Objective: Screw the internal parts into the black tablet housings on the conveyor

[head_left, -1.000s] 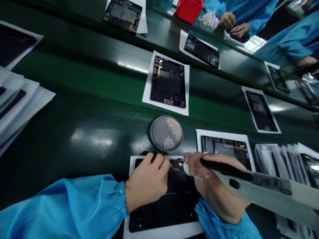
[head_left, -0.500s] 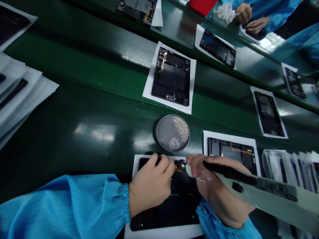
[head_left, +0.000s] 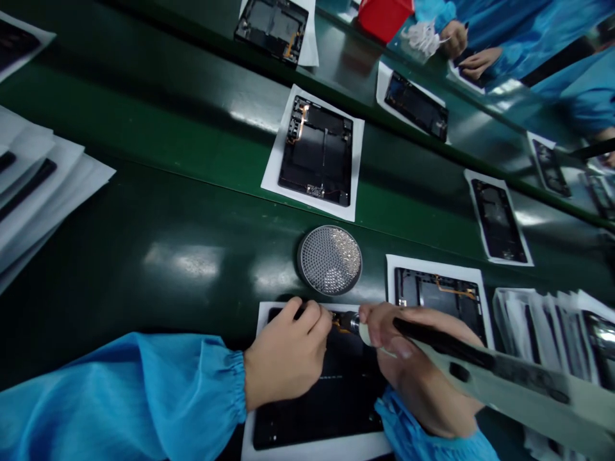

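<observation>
An opened black tablet body (head_left: 336, 406) lies on a white paper sheet (head_left: 317, 448) in front of me. My right hand (head_left: 418, 349) is closed around a pale electric screwdriver (head_left: 521, 384) with a black lever. Its metal nose points left at the tablet's upper part, beside a bit of orange ribbon cable (head_left: 342, 325). Resting over the tablet's upper left, my left hand (head_left: 288, 358) has its fingers curled together close to that nose. Its fingertips are hidden, so what they pinch does not show. Just beyond the tablet sits a round grey screw holder (head_left: 330, 260), with shiny screws on its right side.
Another tablet body (head_left: 439, 294) lies right of mine, beside a row of paper-wrapped pieces (head_left: 542, 326). Paper-layered pieces (head_left: 43, 186) are stacked at left. Farther off, a tablet body (head_left: 317, 150) lies on the green line. A co-worker's hands (head_left: 464, 51) work near a red box (head_left: 384, 18).
The view has shifted slightly, so the farther tablets appear more to the left. Both my hands and the screwdriver stay nearly in place over the tablet.
</observation>
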